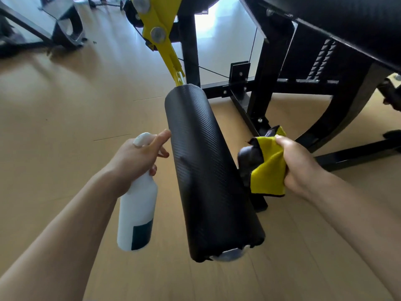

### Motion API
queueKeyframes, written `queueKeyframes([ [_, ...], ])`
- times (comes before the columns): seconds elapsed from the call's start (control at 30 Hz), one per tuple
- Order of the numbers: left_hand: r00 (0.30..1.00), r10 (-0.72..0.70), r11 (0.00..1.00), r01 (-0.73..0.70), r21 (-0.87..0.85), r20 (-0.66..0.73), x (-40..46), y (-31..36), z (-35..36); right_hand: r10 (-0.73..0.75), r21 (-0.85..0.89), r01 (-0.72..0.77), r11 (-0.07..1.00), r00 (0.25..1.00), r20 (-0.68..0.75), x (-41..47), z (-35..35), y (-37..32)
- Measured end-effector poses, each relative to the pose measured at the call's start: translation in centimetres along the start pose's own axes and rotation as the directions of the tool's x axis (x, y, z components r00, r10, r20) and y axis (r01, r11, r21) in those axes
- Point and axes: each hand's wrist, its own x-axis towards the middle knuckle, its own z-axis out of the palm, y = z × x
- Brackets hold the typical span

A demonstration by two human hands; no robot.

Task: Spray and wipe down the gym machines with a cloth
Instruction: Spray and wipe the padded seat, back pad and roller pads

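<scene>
A black, carbon-weave-textured roller pad [211, 170] on a gym machine lies between the person's two hands, its long axis running from the near end cap, low in the view, away to a yellow lever arm [161, 33]. The left hand [138, 158] grips a white spray bottle [137, 210] by the neck, index finger stretched out and almost touching the pad's left side. The right hand [300, 164] clutches a bunched yellow microfibre cloth [270, 168] just beside the pad's right side. The left hand seems nearer. The bottle carries a dark label patch; no writing is readable.
</scene>
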Motion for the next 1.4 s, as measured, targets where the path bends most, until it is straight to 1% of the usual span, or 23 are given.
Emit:
queueKeyframes([
  [0.07, 0.999, 0.025, 1.0, -0.024, -0.013, 0.031, -0.4, 0.6, 0.3, 0.094, -0.047, -0.093, 0.995, 0.995, 0.023, 0.8, 0.3, 1.3],
  [0.13, 0.996, 0.013, 0.999, -0.01, -0.039, 0.086, -0.9, 0.9, 0.8, 0.197, -0.04, -0.194, 0.98, 0.975, 0.1, 0.4, 1.5, 2.6],
  [0.2, 0.993, -0.016, 0.996, 0.027, -0.088, 0.118, -0.9, 0.7, 1.2, 0.238, -0.059, -0.231, 0.971, 0.958, 0.159, -0.2, 2.6, 3.2],
  [0.27, 0.991, -0.068, 0.989, 0.083, -0.126, 0.115, -0.6, 0.4, 1.2, 0.211, -0.09, -0.2, 0.976, 0.966, 0.15, -0.7, 2.8, 2.8],
  [0.3, 0.989, -0.095, 0.987, 0.109, -0.117, 0.117, -0.5, 0.1, 1.1, 0.175, -0.085, -0.164, 0.983, 0.973, 0.149, -0.6, 2.3, 2.5],
  [0.37, 0.982, -0.132, 0.99, 0.139, -0.04, 0.136, -0.3, -0.7, 0.9, 0.106, -0.052, -0.1, 0.994, 0.986, 0.129, -0.3, 1.0, 1.5],
  [0.43, 0.98, -0.143, 0.989, 0.136, 0.056, 0.139, -0.3, -1.6, 0.6, 0.058, -0.014, -0.056, 0.998, 0.994, 0.09, 0.5, 0.0, 1.0],
  [0.5, 0.985, -0.124, 0.988, 0.112, 0.104, 0.122, -0.3, -2.0, 0.3, 0.038, -0.022, -0.037, 0.999, 0.998, 0.045, 1.1, -0.7, 1.1],
  [0.57, 0.99, -0.079, 0.991, 0.065, 0.115, 0.12, -0.3, -1.7, 0.0, 0.054, -0.018, -0.054, 0.998, 0.998, 0.021, 1.4, -0.9, 1.4],
  [0.7, 0.985, 0.042, 0.995, -0.057, 0.088, 0.165, -0.9, -0.3, 0.1, 0.067, -0.088, -0.062, 0.994, 0.996, 0.062, 1.2, -0.1, 1.8],
  [0.8, 0.968, 0.124, 0.976, -0.158, 0.148, 0.218, -1.5, 0.6, 0.5, 0.071, -0.124, -0.058, 0.991, 0.992, 0.105, 0.9, 0.5, 1.7],
  [0.87, 0.954, 0.18, 0.955, -0.228, 0.191, 0.24, -1.7, 0.9, 0.7, 0.07, -0.132, -0.056, 0.99, 0.992, 0.104, 0.8, 0.4, 1.8],
  [0.93, 0.952, 0.218, 0.939, -0.264, 0.219, 0.216, -1.7, 1.2, 0.7, 0.056, -0.126, -0.045, 0.991, 0.995, 0.086, 0.8, 0.0, 1.8],
  [1.0, 0.951, 0.249, 0.913, -0.294, 0.283, 0.183, -1.9, 1.5, 0.7, 0.043, -0.117, -0.035, 0.993, 0.997, 0.062, 0.8, -0.5, 2.0],
  [1.03, 0.952, 0.254, 0.897, -0.299, 0.325, 0.172, -2.0, 1.6, 0.7, 0.037, -0.109, -0.03, 0.994, 0.997, 0.065, 0.8, -0.7, 2.1],
  [1.1, 0.953, 0.249, 0.877, -0.298, 0.378, 0.172, -2.1, 1.7, 0.7, 0.035, -0.1, -0.023, 0.995, 0.992, 0.117, 0.5, -1.1, 2.2],
  [1.17, 0.946, 0.243, 0.873, -0.309, 0.377, 0.214, -2.2, 1.7, 0.4, 0.044, -0.102, -0.03, 0.994, 0.989, 0.139, 0.3, -1.2, 2.1],
  [1.23, 0.929, 0.235, 0.872, -0.331, 0.361, 0.284, -2.5, 1.6, 0.2, 0.073, -0.092, -0.06, 0.994, 0.987, 0.142, 0.1, -1.4, 1.8],
  [1.3, 0.922, 0.184, 0.877, -0.311, 0.366, 0.341, -3.0, 1.8, 0.2, 0.099, -0.066, -0.088, 0.994, 0.978, 0.181, -0.1, -1.5, 1.4],
  [1.4, 0.904, 0.075, 0.856, -0.275, 0.437, 0.421, -3.9, 2.4, 0.2, 0.099, 0.034, -0.11, 0.993, 0.965, 0.243, -0.7, -1.5, 0.8],
])
